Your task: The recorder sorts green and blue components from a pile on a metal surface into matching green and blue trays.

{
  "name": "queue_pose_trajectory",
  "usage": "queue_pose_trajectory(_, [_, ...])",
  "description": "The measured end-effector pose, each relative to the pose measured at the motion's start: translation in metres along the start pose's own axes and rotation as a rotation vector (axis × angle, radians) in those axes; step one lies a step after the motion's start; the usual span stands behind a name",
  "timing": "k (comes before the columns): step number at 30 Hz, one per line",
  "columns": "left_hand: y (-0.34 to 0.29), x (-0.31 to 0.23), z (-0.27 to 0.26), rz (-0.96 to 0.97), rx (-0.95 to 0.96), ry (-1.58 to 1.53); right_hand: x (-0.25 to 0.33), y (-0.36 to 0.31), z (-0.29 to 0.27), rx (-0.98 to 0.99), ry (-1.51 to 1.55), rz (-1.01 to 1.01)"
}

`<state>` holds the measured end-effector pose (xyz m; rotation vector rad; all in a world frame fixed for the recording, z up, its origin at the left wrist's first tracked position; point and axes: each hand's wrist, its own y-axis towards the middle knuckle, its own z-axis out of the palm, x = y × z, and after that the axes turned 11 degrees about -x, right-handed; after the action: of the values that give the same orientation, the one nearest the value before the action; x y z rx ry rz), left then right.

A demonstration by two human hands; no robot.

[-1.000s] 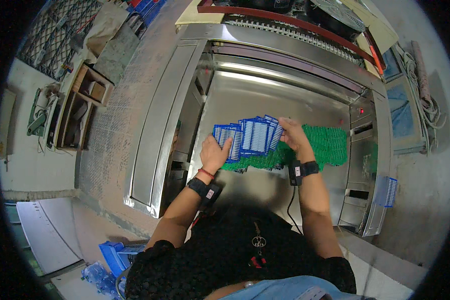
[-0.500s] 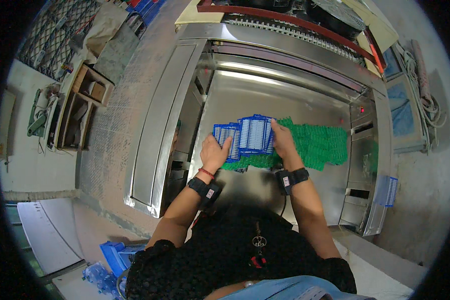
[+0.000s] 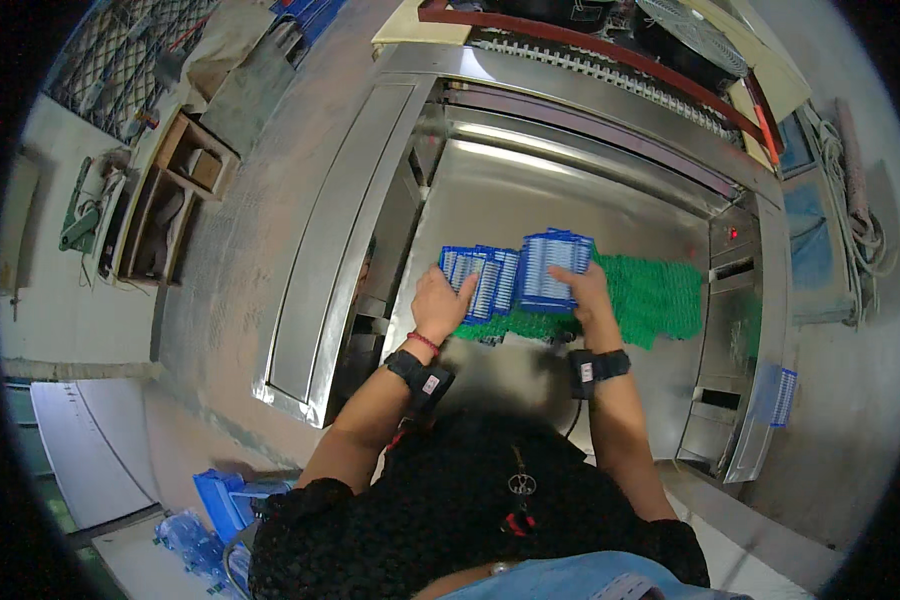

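Observation:
My left hand (image 3: 438,306) grips a fanned stack of blue-edged panels (image 3: 492,272) with rows of white strips, its thumb lying on top. A second stack of the same panels (image 3: 548,258) is in my right hand (image 3: 592,296), its thumb pressed on the upper face and the other fingers mostly hidden. A narrow gap parts the two stacks. Both are over the steel worktop (image 3: 530,180), partly covering a row of overlapping green panels (image 3: 658,292) that spreads to the right. Black bands with small boxes wrap both wrists.
Raised steel walls border the worktop, with a wide ledge (image 3: 345,240) on the left. At the far side, a red-framed rack (image 3: 610,60) holds black fans. One blue-edged panel (image 3: 784,398) sits outside the right wall. Wooden compartments (image 3: 175,200) stand at far left, a blue bin (image 3: 220,500) at lower left.
The two stacks, overlapping before, have come apart. My right hand has moved slightly right with its stack, and its thumb now lies across the top. The whole view has shifted a little.

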<state>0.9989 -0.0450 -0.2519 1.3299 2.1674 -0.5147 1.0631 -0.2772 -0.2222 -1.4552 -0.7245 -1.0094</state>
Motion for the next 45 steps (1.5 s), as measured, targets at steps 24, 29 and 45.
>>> queue_pose_trajectory(24, [0.029, 0.037, 0.012, 0.008, 0.128, -0.504, -0.005, -0.055, 0.071, -0.003, -0.933, -0.417])
queue_pose_trajectory(29, [0.031, 0.042, 0.014, -0.029, 0.146, -0.514, -0.022, -0.043, 0.039, 0.011, -0.877, -0.376])
queue_pose_trajectory(45, [0.039, 0.038, -0.021, -0.424, 0.321, -0.894, -0.053, -0.063, 0.096, 0.138, 0.121, 0.076])
